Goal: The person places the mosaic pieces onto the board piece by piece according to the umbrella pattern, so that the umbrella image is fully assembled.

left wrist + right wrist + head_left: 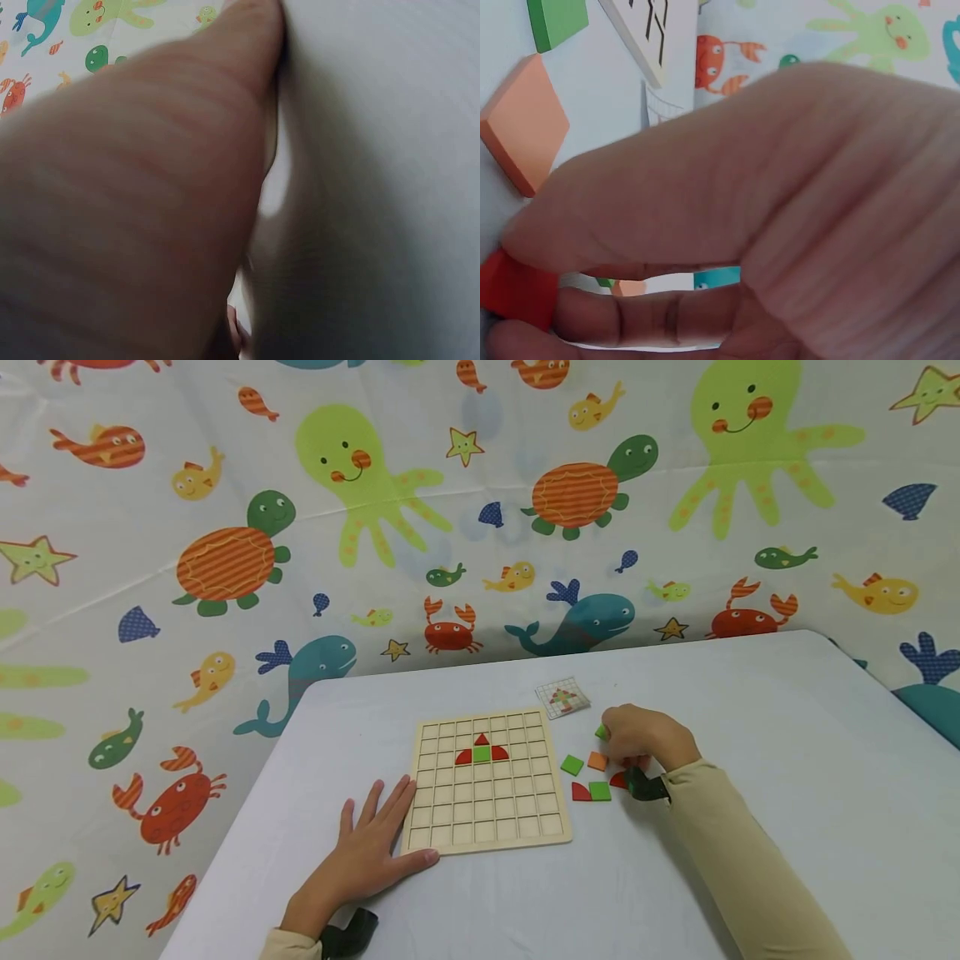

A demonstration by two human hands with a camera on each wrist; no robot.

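Note:
My left hand (365, 847) lies flat with fingers spread, touching the left edge of the wooden grid board (487, 814). On the board sit a red triangle (482, 739), a green square (481, 754) and red quarter-circles (464, 757) on both sides. Right of the board, my right hand (647, 737) pinches a red piece (517, 289) between thumb and fingers; its full shape is hidden. Near that hand lie an orange square (597, 761), a green square (572, 766) and a partly covered red piece (618, 780).
A red quarter-circle (581, 792) and a green square (600, 791) lie side by side near the board's lower right. Another green piece (602, 732) shows beside the right fingers. Behind them is a pattern card (563, 697). A sea-animal curtain (480, 552) hangs beyond the white table (787, 735).

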